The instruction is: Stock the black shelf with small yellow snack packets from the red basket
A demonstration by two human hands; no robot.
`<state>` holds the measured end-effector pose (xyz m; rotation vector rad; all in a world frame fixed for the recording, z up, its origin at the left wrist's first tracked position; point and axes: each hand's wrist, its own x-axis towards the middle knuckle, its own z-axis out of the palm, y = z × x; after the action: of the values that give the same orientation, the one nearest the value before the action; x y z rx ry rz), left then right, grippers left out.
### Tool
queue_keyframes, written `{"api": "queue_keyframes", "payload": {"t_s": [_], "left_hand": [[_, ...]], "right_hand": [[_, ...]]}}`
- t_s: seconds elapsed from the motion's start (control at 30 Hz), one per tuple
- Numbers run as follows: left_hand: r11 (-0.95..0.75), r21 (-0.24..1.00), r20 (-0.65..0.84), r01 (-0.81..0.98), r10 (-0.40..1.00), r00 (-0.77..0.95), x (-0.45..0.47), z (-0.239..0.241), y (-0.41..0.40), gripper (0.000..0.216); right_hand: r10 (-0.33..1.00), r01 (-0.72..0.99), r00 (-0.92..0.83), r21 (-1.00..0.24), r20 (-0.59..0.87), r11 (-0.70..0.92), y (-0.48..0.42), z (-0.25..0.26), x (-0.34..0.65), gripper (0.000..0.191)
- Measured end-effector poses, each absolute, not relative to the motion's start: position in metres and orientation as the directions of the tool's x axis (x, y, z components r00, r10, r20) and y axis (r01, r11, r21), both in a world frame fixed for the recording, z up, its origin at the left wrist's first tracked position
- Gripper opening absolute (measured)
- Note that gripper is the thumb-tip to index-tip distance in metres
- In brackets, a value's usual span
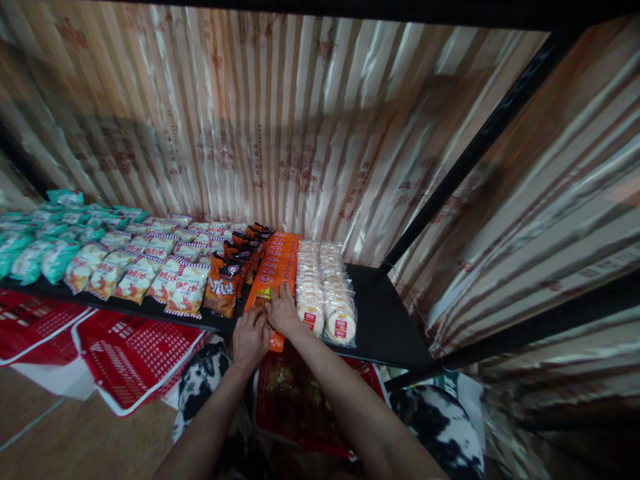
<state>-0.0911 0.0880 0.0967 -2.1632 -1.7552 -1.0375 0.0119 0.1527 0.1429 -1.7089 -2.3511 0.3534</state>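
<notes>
Both my hands rest on the front of a row of orange snack packets (278,267) lying on a black shelf (385,320). My left hand (250,337) has its fingers curled over the lower end of the front orange packet at the shelf edge. My right hand (283,310) lies on the same packet with fingers pressed down. Right of it are two rows of round white rice crackers in clear wrap (327,293). Left of it stand dark brown and orange packets (227,283).
Further left lie rows of red-and-white snack bags (150,267) and teal bags (40,250). Red plastic baskets (135,360) sit on the floor below; another red basket (300,400) with packets is on my lap. Striped foil sheeting covers the back and right side.
</notes>
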Motion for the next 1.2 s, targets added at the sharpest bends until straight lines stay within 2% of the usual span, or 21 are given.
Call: {"api": "queue_keyframes", "payload": {"t_s": [0.1,0.37,0.6,0.87,1.0,1.2], "left_hand": [[-0.298,0.286,0.614,0.911,0.787,0.064,-0.091,0.096,0.087,0.027],[-0.356,0.272,0.686,0.894,0.723,0.079,-0.091,0.095,0.084,0.024],[-0.487,0.292,0.705,0.823,0.692,0.159,-0.073,0.103,0.075,0.024],[-0.614,0.274,0.683,0.740,0.666,0.300,-0.046,0.103,0.062,0.030],[-0.666,0.249,0.642,0.703,0.657,0.394,-0.033,0.099,0.056,0.035],[-0.686,0.210,0.571,0.697,0.664,0.483,-0.019,0.092,0.051,0.035]], "right_hand": [[0.940,0.871,-0.320,-0.353,0.121,0.342,0.147,0.142,0.014,0.051],[0.814,0.744,-0.312,-0.407,0.490,0.530,0.107,0.128,0.048,0.044],[0.764,0.760,-0.096,-0.448,0.638,0.470,0.069,0.123,0.105,0.040],[0.784,0.826,0.138,-0.507,0.605,0.246,0.046,0.091,0.170,0.038],[0.817,0.846,0.125,-0.491,0.563,0.208,0.039,0.080,0.186,0.035],[0.832,0.835,0.072,-0.489,0.550,0.251,0.037,0.079,0.194,0.039]]}}
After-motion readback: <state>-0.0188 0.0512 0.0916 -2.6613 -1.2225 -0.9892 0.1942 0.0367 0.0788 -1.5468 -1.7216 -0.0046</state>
